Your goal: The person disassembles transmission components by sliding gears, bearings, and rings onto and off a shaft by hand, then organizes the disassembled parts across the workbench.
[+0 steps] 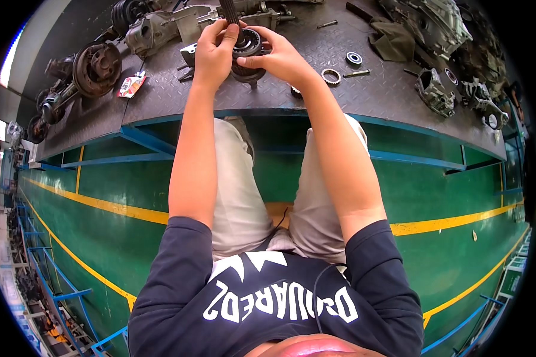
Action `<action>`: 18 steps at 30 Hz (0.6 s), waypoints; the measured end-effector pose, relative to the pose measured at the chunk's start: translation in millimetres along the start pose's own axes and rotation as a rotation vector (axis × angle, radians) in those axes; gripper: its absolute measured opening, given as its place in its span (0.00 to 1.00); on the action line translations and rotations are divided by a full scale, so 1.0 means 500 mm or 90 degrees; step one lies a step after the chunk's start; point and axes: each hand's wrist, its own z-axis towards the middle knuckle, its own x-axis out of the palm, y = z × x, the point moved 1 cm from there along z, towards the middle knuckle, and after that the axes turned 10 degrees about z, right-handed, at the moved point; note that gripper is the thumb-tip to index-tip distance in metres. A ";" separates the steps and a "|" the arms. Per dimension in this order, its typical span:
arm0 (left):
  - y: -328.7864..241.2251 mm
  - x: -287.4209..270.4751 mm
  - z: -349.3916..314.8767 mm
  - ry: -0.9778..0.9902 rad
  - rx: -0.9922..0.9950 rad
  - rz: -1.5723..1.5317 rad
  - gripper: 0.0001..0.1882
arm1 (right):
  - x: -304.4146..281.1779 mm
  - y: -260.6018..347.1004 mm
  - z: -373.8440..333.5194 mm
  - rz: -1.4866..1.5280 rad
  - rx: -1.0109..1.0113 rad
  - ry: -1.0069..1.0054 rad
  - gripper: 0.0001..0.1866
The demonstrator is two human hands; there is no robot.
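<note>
Gripping dark splined shaft [229, 11] w/ L hand [214, 50], fingers closed round it just above toothed gear stack [248, 46], thumb laid along it. Cupping gear stack w/ R hand [281, 58], fingers curved round its R side, thumb pressed to near edge. Held over bench [161, 98], approx. mid., nr front edge.

Pointing w/ splined end away from body, out past top of view, leaning slightly L; w/ narrow end back twd body, slightly R. Running approx. fore-aft in view along long axis, thru mid. of gear stack. Can't tell true tilt, or whether touching bench at lower end.

Re containers: lying on bench to L, small red-and-white packet [131, 85]; can't see inside. Beyond it, far L, grey cast gearbox case [150, 33]; can't make out what's in it. At far R, larger grey housing [433, 28], w/ round opening; ditto re insides.

Also on bench, R of R hand: bearing [346, 58], thin toothed ring [323, 76], w/ bolt [356, 74] just beside ring. Farther back, second bolt [327, 24], then dark crumpled cloth [393, 43] nr larger housing. At far L edge, rusty round drum [97, 69] on axle-like part.
</note>
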 end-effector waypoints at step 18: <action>-0.068 0.014 -0.029 -0.005 0.088 0.195 0.09 | -0.004 0.003 -0.014 -0.064 -0.105 -0.022 0.43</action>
